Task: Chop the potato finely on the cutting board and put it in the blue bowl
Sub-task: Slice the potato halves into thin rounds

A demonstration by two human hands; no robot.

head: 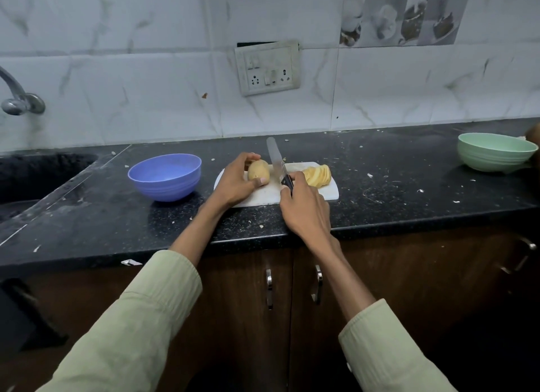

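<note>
Right hand (304, 207): wrapped round knife (276, 160) handle.
Left hand (236, 181): pinches potato (258, 170); firm, rounded, likely to roll, so hold its ends.

Both arms reach forward over the counter's front edge, pale green sleeves pushed back from the wrists. The left hand (233, 184) lies palm down, fingers curved over the far side of the potato (258, 170) and thumb pressed against its near end. The right hand (304, 207) is turned with its back up, fingers wrapped round the knife (277, 163) handle, forefinger stretched toward the blade. The two hands sit close together, the blade between them.
</note>
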